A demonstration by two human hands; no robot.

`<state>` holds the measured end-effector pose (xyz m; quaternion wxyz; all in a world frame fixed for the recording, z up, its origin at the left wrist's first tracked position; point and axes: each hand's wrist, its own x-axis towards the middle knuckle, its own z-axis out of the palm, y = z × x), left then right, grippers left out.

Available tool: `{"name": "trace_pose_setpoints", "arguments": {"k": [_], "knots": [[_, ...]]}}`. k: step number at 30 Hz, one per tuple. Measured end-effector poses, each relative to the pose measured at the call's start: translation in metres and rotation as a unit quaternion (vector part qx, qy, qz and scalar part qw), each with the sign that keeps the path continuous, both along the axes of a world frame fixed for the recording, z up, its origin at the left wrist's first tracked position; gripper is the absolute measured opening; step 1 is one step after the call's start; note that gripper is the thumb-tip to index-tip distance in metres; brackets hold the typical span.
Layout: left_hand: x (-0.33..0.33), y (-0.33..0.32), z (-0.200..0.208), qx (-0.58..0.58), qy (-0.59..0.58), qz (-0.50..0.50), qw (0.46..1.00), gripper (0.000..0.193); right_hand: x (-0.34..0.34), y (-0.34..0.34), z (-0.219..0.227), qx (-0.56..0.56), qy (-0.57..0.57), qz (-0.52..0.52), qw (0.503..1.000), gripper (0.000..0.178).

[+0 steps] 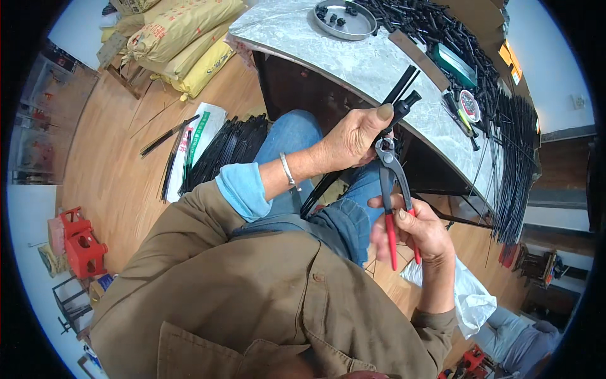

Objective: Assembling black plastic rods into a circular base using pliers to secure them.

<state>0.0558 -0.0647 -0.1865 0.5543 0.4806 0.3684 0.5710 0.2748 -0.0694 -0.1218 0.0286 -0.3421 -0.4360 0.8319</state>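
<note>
My left hand point(350, 140) is closed around a black plastic rod-like part point(404, 106), thumb pressed on its upper end. Thin black strips stick up beside it, and long dark rods run down between my knees below the same hand. In my right hand point(426, 235) is a pair of pincers point(399, 169) with red-sleeved handles, which stand apart in my grip. The pincers' grey jaws meet the underside of the black part, just below my left fingers. What exactly lies between the jaws is too small to tell.
The marble-patterned table point(284, 31) ahead bears a round metal tray point(344, 28), a heap of black parts, a green box point(454, 63), a round dial point(469, 104) and long black rods point(514, 158) overhanging its right edge. Floor bundles point(230, 148), sacks point(183, 38), red stools point(82, 246) and a person point(521, 341) surround me.
</note>
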Motion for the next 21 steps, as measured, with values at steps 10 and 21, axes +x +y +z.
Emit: {"name": "trace_pose_setpoints", "arguments": {"k": [10, 21], "knots": [[0.001, 0.003, 0.002, -0.037, -0.037, -0.045, 0.998, 0.067, -0.010, -0.019, -0.032, -0.010, 0.020, -0.047, 0.999, 0.032], [0.001, 0.004, 0.000, -0.046, -0.050, -0.044, 0.997, 0.066, -0.012, -0.015, -0.027, -0.013, 0.012, -0.036, 0.999, 0.035]]}}
